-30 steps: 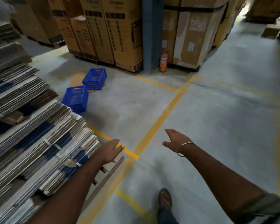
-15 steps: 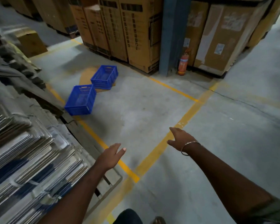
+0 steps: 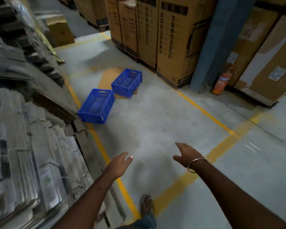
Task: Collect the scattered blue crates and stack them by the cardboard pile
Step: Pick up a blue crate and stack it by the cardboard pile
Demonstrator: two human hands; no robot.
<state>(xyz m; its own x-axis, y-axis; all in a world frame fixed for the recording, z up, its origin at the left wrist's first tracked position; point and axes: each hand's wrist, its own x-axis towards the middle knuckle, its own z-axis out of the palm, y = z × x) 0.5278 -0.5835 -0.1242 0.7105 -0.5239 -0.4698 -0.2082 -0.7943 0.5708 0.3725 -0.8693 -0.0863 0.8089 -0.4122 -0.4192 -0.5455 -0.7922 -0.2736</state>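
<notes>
Crates: two blue crates on the floor, both upright with open tops facing up, ahead of both hands and well apart from them.
Cardboard pile [image 3: 31, 146]: flattened sheets stacked high along the left edge, blurred; its lower corner reaches the near crate.
Near crate [image 3: 97, 106]: just beside the pile's edge, sitting across a yellow floor line [image 3: 104, 156]; nothing shows inside it.
Far crate [image 3: 127, 82]: just behind and right of the near one, resting partly on a flat brown cardboard sheet [image 3: 108, 77] on the floor.
Left hand [image 3: 120, 164]: stretched forward over the floor near the yellow line, fingers straight and relaxed, grip loose with nothing in it.
Foot [image 3: 147, 205]: in a sandal, at the bottom centre, on the concrete.
Right hand [image 3: 186, 153]: also reaching forward, fingers spread, grip loose and holding nothing; a metal bangle [image 3: 194, 165] on the wrist.
Tall cartons [image 3: 170, 37]: brown boxes standing in a row behind the crates.
Blue pillar [image 3: 216, 45]: right of the cartons.
Fire extinguisher [image 3: 221, 82]: red, standing on the floor at the pillar's base.
</notes>
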